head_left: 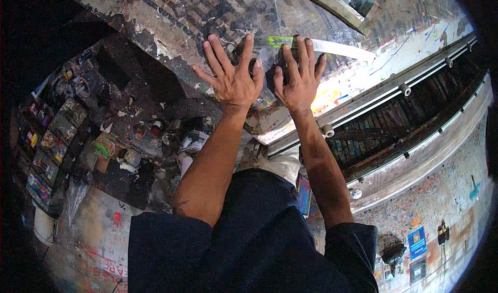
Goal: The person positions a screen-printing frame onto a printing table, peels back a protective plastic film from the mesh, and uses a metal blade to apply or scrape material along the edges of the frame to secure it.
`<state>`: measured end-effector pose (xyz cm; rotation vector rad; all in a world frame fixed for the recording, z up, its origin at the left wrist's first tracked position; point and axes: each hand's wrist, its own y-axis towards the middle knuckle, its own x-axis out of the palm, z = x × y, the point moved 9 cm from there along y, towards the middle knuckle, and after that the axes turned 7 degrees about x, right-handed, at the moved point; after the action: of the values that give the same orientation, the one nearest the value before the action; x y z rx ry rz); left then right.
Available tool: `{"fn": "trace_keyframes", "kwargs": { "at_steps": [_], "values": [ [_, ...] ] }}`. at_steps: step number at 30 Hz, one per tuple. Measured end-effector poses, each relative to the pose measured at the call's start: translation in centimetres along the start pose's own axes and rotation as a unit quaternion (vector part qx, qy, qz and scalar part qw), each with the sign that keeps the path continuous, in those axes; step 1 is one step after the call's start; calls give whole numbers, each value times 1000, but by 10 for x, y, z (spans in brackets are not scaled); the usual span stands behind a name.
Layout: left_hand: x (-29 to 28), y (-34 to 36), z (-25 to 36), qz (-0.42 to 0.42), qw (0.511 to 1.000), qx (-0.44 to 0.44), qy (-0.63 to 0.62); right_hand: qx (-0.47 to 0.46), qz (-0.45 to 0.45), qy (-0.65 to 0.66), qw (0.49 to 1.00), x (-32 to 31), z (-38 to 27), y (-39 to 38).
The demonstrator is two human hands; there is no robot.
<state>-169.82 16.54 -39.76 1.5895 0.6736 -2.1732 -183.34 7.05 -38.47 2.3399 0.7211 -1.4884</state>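
The left hand (233,83) lies palm down on the paint-stained worktop (179,13), its fingers fanned wide and gripping nothing. Just beside it, with a narrow gap between the thumbs, the right hand (300,85) is also palm down, its fingers extended and slightly parted, laid across a pale, glossy strip (342,49) with a green patch near its left end. That end comes close to the left index fingertip; the other runs out past the right hand toward the worktop's right side. Beyond the strip, the corner of a framed panel (355,21) limits room at the upper right, while the surface ahead of the left hand is more open. A metal rail (371,101) with round fittings (404,89) borders the right edge. The worktop's near corner sits below the wrists, and its left edge drops toward a cluttered floor (132,101).
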Motion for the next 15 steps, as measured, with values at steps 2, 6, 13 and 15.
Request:
{"fn": "trace_keyframes", "kwargs": {
  "at_steps": [2,6,13,15],
  "values": [
    [-1,0,0,3,1000,1,2,1,-2,-3,1000,0,0,0],
    [-1,-1,1,5,1000,6,5,1,0,4,1000,0,0,1],
    [-2,-2,0,12,1000,10,-8,16,-17,-9,1000,4,3,0],
    [-3,-1,1,16,1000,11,-8,23,-17,-1,1000,5,4,0]
  ]
}}
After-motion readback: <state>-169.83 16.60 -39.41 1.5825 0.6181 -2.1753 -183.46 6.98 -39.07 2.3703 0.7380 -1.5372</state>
